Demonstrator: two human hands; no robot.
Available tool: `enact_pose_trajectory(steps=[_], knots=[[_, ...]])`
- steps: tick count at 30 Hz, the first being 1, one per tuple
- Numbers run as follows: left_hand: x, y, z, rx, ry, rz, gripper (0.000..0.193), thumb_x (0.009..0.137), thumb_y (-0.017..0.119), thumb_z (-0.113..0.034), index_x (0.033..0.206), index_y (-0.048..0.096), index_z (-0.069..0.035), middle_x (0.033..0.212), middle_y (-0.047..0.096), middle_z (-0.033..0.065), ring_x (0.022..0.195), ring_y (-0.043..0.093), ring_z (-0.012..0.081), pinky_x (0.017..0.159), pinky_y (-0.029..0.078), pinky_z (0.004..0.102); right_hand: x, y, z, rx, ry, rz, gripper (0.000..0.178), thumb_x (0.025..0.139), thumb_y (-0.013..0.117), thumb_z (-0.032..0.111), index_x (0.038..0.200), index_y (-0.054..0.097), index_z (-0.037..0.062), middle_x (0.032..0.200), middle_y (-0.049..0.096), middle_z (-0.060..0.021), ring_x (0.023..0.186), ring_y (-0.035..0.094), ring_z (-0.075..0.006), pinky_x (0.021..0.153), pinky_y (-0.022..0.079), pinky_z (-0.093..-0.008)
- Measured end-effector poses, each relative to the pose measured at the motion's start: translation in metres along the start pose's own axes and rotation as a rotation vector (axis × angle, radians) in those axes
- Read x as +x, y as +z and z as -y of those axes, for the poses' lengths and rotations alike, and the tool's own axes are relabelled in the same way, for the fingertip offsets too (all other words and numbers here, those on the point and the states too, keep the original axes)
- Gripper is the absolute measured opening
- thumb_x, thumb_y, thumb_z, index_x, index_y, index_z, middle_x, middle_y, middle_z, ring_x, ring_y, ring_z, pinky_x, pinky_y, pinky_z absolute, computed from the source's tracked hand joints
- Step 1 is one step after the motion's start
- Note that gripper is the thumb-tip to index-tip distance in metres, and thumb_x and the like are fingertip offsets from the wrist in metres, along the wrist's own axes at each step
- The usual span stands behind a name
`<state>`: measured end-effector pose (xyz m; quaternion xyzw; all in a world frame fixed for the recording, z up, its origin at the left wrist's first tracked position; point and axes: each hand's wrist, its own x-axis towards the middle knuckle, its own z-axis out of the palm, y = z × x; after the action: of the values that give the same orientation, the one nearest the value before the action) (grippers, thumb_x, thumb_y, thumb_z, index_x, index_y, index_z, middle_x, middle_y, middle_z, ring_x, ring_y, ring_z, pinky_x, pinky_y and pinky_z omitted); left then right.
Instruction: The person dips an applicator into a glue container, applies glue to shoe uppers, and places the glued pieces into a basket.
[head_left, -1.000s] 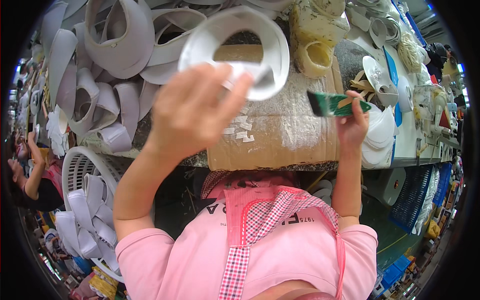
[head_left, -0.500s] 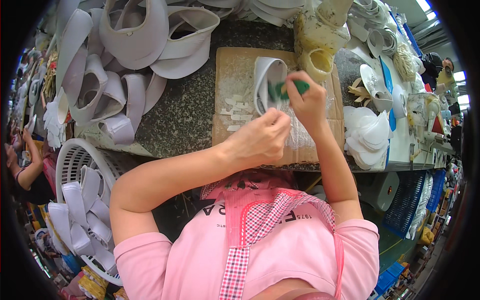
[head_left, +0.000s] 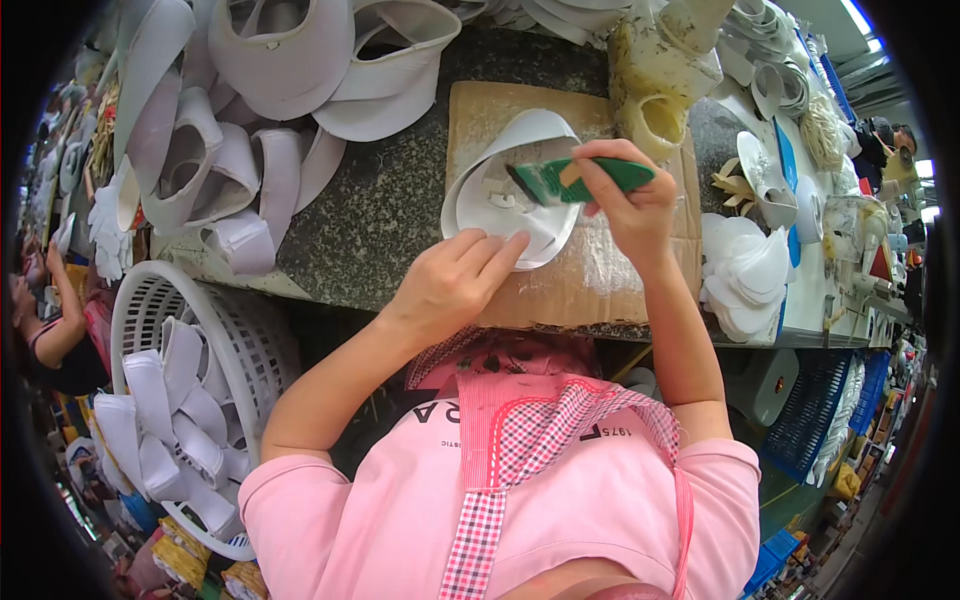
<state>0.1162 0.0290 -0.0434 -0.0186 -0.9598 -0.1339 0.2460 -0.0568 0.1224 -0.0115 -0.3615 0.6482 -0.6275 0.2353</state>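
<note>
A white visor-shaped piece (head_left: 555, 245), its band bent into a loop, lies on a worn cardboard sheet (head_left: 625, 285). My left hand (head_left: 447, 285) grips the loop's near left edge, thumb over the rim. My right hand (head_left: 628, 195) is closed around a green-handled brush (head_left: 550, 182) with a tan patch on its handle. The brush is held nearly level over the right side of the loop, its dark bristles pointing left; whether they touch the piece I cannot tell. Small white strips (head_left: 500, 200) show inside the loop.
A yellowish, crusted container (head_left: 660, 125) stands just beyond my right hand. White visors (head_left: 275, 85) are piled at the back left, and rounded white pieces (head_left: 745, 275) are stacked on the right. A white basket (head_left: 235, 350) of white pieces is below left.
The white piece has turned and spread into a wider loop, now over the strips. My left hand has shifted left and toward me along its edge. The brush has moved slightly, its blur gone.
</note>
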Motion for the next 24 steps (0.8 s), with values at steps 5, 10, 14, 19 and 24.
enact_pose_trajectory(steps=[5, 10, 14, 19, 24], knots=[[-0.018, 0.012, 0.004, -0.082, -0.053, -0.029, 0.027, 0.058, 0.054, -0.004, 0.084, 0.057, 0.000, 0.079, 0.054, 0.0080, 0.073, 0.054, 0.0203, 0.060, 0.047, 0.0283, 0.017, 0.019, -0.037, -0.526, -0.701, 0.090, 0.019, 0.063, 0.062, 0.001, 0.079, 0.062, 0.0112, 0.071, 0.058, -0.0038, 0.062, 0.056, -0.0176, 0.051, 0.043, -0.0252], [-0.030, 0.024, 0.008, -0.075, -0.031, -0.140, 0.028, 0.054, 0.055, -0.004, 0.082, 0.057, 0.001, 0.078, 0.053, 0.0072, 0.070, 0.053, 0.0215, 0.057, 0.047, 0.0283, 0.007, 0.015, -0.025, -0.524, -0.757, 0.535, 0.023, 0.057, 0.063, 0.004, 0.077, 0.062, 0.0149, 0.066, 0.055, -0.0004, 0.057, 0.053, -0.0179, 0.048, 0.041, -0.0285], [-0.033, 0.027, 0.009, -0.047, 0.025, -0.206, 0.030, 0.052, 0.055, -0.004, 0.082, 0.058, 0.002, 0.077, 0.054, 0.0073, 0.068, 0.052, 0.0214, 0.056, 0.046, 0.0281, 0.026, 0.020, -0.015, -0.487, -0.709, 0.394, 0.021, 0.054, 0.063, 0.007, 0.074, 0.062, 0.0148, 0.064, 0.053, -0.0007, 0.056, 0.052, -0.0184, 0.047, 0.040, -0.0287], [-0.035, 0.024, 0.008, 0.015, 0.053, -0.242, 0.029, 0.054, 0.054, -0.005, 0.081, 0.056, 0.004, 0.079, 0.053, 0.0076, 0.068, 0.052, 0.0193, 0.058, 0.046, 0.0270, 0.013, -0.002, -0.002, -0.437, -0.720, 0.788, 0.019, 0.055, 0.062, 0.008, 0.073, 0.062, 0.0130, 0.060, 0.049, -0.0020, 0.055, 0.050, -0.0194, 0.047, 0.039, -0.0286], [-0.035, 0.025, 0.009, 0.007, 0.076, -0.242, 0.028, 0.054, 0.055, -0.005, 0.081, 0.057, 0.003, 0.079, 0.053, 0.0073, 0.068, 0.053, 0.0195, 0.058, 0.046, 0.0273, 0.019, 0.003, -0.001, -0.441, -0.677, 0.551, 0.017, 0.058, 0.061, 0.005, 0.073, 0.062, 0.0124, 0.060, 0.049, -0.0014, 0.055, 0.051, -0.0191, 0.047, 0.039, -0.0281]])
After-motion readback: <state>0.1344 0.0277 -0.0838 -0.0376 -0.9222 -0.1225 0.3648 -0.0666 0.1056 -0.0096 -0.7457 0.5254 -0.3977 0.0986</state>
